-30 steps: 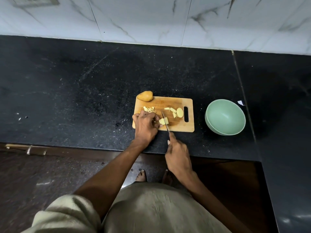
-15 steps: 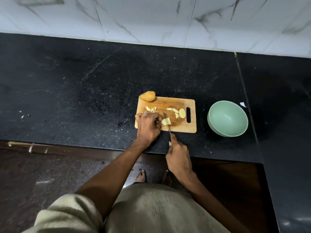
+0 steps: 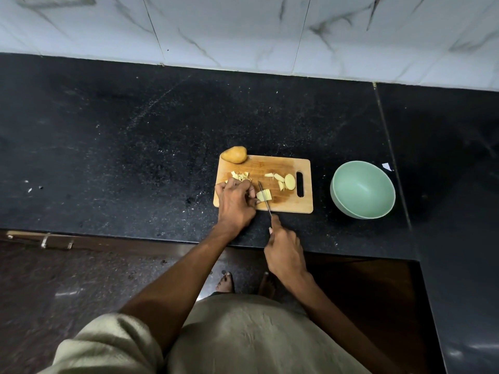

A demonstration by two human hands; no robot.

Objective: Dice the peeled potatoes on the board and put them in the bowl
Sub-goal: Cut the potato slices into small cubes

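A pale green bowl [image 3: 362, 189] was seen on the black desk [image 3: 135, 147], right of the wooden board [image 3: 286, 205], apart from it; nothing was visible inside the bowl. All potato was on the board: a whole potato [image 3: 235, 154] at the far-left corner, overhanging the edge; small diced bits [image 3: 239, 176] just beyond the left hand [image 3: 235, 202]; a round slice and wedges [image 3: 285, 181] near the handle slot; a pale chunk [image 3: 264, 195] at the near-centre. The chunk was pinned by the curled fingers of the left hand. A knife [image 3: 264, 197] was gripped by the right hand [image 3: 285, 252], forefinger laid along the spine, blade set against the chunk's left side, next to the left fingertips. The board was placed close to the desk's front edge; wide bare desk was left on the left and behind, up to the marble wall tiles [image 3: 243, 28]. A white scrap [image 3: 387, 166] lay just past the bowl, and pale crumbs [image 3: 28, 187] lay far left. Cut faces looked pale yellow, the whole potato darker tan.
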